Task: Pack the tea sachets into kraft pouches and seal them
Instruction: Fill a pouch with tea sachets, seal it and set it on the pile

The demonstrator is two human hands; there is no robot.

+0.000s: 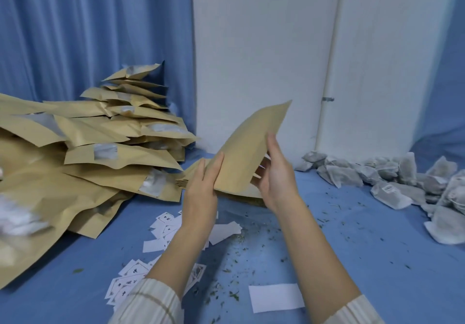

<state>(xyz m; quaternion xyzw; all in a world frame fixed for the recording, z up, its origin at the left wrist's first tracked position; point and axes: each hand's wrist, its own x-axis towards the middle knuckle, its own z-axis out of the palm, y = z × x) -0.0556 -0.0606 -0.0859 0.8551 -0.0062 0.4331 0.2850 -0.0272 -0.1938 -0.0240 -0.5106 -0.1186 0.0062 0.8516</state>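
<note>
Both hands (201, 187) (276, 180) hold one pouch (246, 152), fingertips hidden.

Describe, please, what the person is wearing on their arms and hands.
Both hands, left hand and right hand, are bare, with no gloves, rings or watch in view. The forearms are uncovered. Each arm has a pale cream sleeve pushed up toward the elbow, with thin brownish stripes forming a loose check pattern.
</note>
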